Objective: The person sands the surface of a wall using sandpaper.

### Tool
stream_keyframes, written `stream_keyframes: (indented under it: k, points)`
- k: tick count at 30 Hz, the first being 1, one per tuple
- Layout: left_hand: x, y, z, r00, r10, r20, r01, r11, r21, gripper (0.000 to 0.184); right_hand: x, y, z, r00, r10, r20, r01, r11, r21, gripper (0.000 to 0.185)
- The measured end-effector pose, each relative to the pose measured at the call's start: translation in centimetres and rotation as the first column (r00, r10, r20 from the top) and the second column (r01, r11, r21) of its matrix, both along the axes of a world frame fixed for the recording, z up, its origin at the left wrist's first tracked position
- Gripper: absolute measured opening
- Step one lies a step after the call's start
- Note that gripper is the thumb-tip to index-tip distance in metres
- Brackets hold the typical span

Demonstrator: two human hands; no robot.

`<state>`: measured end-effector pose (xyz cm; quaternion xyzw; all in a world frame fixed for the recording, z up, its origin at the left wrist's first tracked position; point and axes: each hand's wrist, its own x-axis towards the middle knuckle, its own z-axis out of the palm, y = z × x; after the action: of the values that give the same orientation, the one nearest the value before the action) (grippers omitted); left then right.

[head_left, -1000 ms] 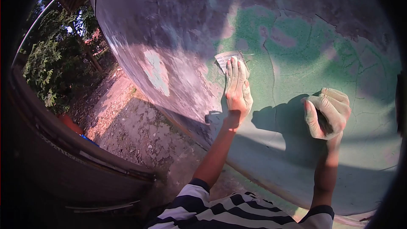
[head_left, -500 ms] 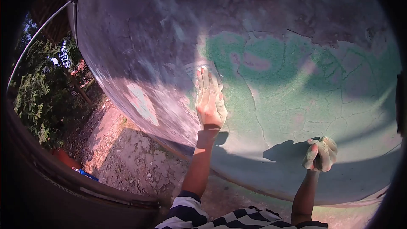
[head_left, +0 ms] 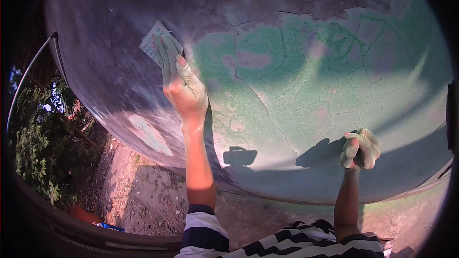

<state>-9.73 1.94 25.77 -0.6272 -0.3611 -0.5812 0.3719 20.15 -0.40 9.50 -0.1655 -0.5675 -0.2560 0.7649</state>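
My left hand [head_left: 184, 83], dusted pale, presses a sheet of sandpaper [head_left: 150, 48] with printed backing against a large rounded surface [head_left: 291, 95]. Its fingers are stretched over the sheet, which pokes out past the fingertips. The sheet lies on the dark purplish part, left of the green patch [head_left: 258, 40]. Lower right, my right hand [head_left: 361, 149] is closed with fingers curled, close to the pale green part of the surface. Whatever may be inside that fist is hidden. Both hands have chalky dust on them.
Thin cracks [head_left: 263, 100] and flaked edges run across the green area. A thin curved rod [head_left: 28, 69] reaches to the surface's left side. Beyond it are leafy bushes [head_left: 36, 143], rough ground [head_left: 148, 196] and a blue object [head_left: 111, 227] low at left.
My left hand has slid up and left with the sandpaper, from the green patch's edge onto the darker area. The camera view has shifted; my right hand keeps its closed shape.
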Motion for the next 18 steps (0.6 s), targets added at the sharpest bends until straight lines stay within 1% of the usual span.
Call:
stream_keyframes:
  k: [1, 3, 4, 6, 7, 9, 10, 11, 12, 13, 14, 15, 16, 18]
  points:
    - [-0.1, 0.2, 0.0, 1.0, 0.003, 0.001, -0.003, 1.0, -0.005, 0.046, 0.0, 0.0, -0.1, 1.0, 0.003, 0.001, -0.003, 1.0, -0.005, 0.015]
    - [0.0, 0.5, -0.4, 0.973, -0.049, 0.227, 0.105, 0.965, -0.242, 0.047, 0.1, 0.0, -0.3, 1.0, 0.01, -0.02, -0.011, 1.0, -0.029, 0.016]
    - [2.0, 0.5, -1.3, 0.993, -0.113, 0.018, 0.112, 0.993, 0.047, 0.045, 0.0, 0.0, -0.4, 0.999, 0.031, -0.036, -0.032, 0.999, -0.03, 0.019]
    - [4.1, 0.1, -6.5, 0.986, -0.014, -0.169, 0.015, 1.0, 0.004, 0.044, 0.1, -0.3, -0.8, 0.997, 0.045, -0.058, -0.048, 0.997, -0.054, 0.02]
    - [4.0, 0.1, -6.6, 0.985, -0.017, -0.174, 0.019, 1.0, 0.006, 0.044, 0.2, -0.5, -1.1, 0.996, 0.064, -0.069, -0.069, 0.994, -0.083, 0.021]
    - [3.2, 0.1, -6.0, 0.975, 0.022, -0.223, -0.028, 0.999, -0.022, 0.042, 0.0, -0.6, -1.8, 0.995, 0.058, -0.087, -0.066, 0.993, -0.096, 0.021]
    - [2.9, 0.0, -3.3, 0.984, 0.0, -0.18, 0.009, 0.999, 0.048, 0.041, 0.0, -0.6, -1.9, 0.993, 0.059, -0.098, -0.07, 0.991, -0.115, 0.022]
    - [2.1, -0.4, -0.6, 0.999, -0.032, -0.013, 0.031, 0.996, -0.088, 0.041, 0.0, -0.7, -1.9, 0.994, 0.059, -0.095, -0.069, 0.991, -0.115, 0.022]
    - [1.4, -0.7, 1.1, 0.987, -0.041, 0.153, 0.074, 0.973, -0.218, 0.041, -0.1, -0.7, -1.9, 0.994, 0.049, -0.096, -0.061, 0.989, -0.133, 0.022]
    - [1.1, -0.7, 1.3, 0.988, -0.043, 0.15, 0.075, 0.973, -0.219, 0.041, -0.1, -0.8, -2.0, 0.994, 0.037, -0.099, -0.052, 0.987, -0.149, 0.022]
    - [1.1, -0.5, 1.4, 0.978, -0.016, 0.207, 0.079, 0.952, -0.297, 0.042, -0.1, -1.0, -2.0, 0.994, 0.032, -0.103, -0.047, 0.988, -0.148, 0.022]
    - [1.3, -0.1, 1.4, 0.966, 0.009, 0.259, 0.09, 0.925, -0.37, 0.043, 0.0, -1.2, -2.1, 0.994, 0.047, -0.103, -0.065, 0.981, -0.183, 0.022]
    - [3.1, 1.1, -0.5, 0.997, -0.076, 0.005, 0.074, 0.984, 0.161, 0.045, 0.3, -1.5, -2.3, 0.993, 0.06, -0.103, -0.082, 0.972, -0.221, 0.022]
    - [5.8, 0.2, -6.6, 0.992, -0.001, -0.123, 0.01, 0.997, 0.074, 0.045, 1.1, -1.8, -2.9, 0.987, 0.064, -0.144, -0.092, 0.976, -0.198, 0.021]
